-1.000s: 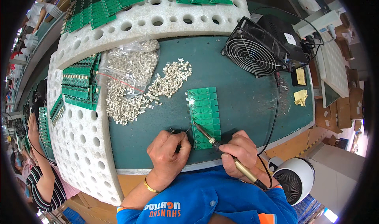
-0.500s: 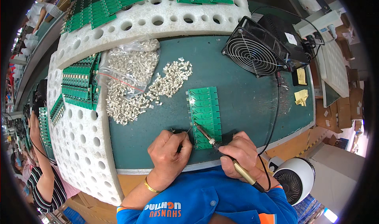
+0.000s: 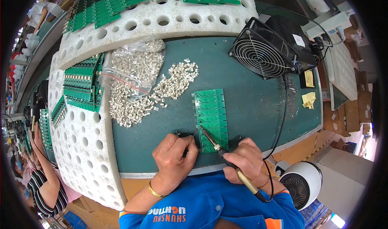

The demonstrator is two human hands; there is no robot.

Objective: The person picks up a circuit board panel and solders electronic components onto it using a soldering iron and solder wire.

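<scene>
A green circuit-board panel (image 3: 216, 112) lies flat in front of me, with small white connectors along its left edge. My right hand (image 3: 245, 160) is closed around a soldering iron (image 3: 247, 181), whose tip rests at or just above the panel's left edge near the middle. My left hand (image 3: 174, 156) is closed in a pinch just left of the panel. A thin solder wire (image 3: 195, 134) sticks out from its fingers toward the iron's tip. Whether wire and tip touch is too small to tell.
Loose white connectors (image 3: 178, 81) and a plastic bag (image 3: 137, 65) of them lie beyond my left hand. White foam boards (image 3: 87, 148) carry more circuit boards (image 3: 83, 83). A black fan (image 3: 260, 53) stands far right; the iron's cord (image 3: 283, 116) crosses the table. A co-worker's arm (image 3: 48, 156) is at left.
My hands, the iron and the panel keep almost the same places, apart from a slight shift of the whole view. The co-worker's hand at the far left has moved a little.
</scene>
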